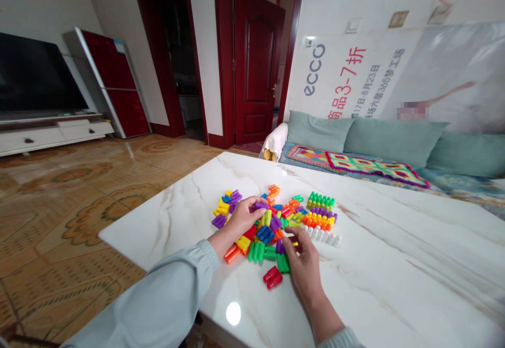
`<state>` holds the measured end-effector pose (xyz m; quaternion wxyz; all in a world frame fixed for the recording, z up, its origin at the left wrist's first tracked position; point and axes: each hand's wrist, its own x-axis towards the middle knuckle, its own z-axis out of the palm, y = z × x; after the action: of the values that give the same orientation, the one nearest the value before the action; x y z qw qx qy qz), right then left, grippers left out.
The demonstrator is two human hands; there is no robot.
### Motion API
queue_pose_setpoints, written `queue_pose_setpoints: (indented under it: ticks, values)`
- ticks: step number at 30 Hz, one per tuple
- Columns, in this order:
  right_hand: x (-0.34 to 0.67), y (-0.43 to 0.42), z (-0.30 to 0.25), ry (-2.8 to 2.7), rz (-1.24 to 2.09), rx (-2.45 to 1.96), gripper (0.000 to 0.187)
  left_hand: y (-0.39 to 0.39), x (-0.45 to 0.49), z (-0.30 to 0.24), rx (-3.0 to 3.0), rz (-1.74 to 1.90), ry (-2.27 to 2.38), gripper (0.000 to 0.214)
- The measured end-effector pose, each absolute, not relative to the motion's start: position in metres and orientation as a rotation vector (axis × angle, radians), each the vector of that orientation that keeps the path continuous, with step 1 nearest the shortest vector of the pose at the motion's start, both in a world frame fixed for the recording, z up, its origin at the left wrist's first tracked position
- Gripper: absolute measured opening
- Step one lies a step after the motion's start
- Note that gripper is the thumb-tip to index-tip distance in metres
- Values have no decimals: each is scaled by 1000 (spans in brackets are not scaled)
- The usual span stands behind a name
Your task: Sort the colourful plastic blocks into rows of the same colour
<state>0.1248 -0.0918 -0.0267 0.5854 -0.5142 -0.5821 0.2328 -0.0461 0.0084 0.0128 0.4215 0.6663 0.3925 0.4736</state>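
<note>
While your left hand (245,215) pinches a purple block (260,206), your right hand (303,266) rests half-curled on the block pile (272,228) (grip unclear); wall poster (355,74) reads "ecco", "3-7".

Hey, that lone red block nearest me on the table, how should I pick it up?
Pinch the red block across its long sides from above: it lies flat on the marble table, apart from the pile, with the right hand beside it.

Pale grey-blue long sleeves, bare hands.
</note>
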Motion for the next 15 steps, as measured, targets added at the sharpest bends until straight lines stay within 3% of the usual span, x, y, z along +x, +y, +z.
queue_pose_setpoints:
  ticks: [8, 15]
  values:
    - [118, -94, -25, -1360, 759, -1065, 45, -30, -27, 12, 1450, 1080, 851, 24]
    - [121, -93, -26, -1378, 649, -1127, 32, -32, -23, 10, 1413, 1005, 858, 25]
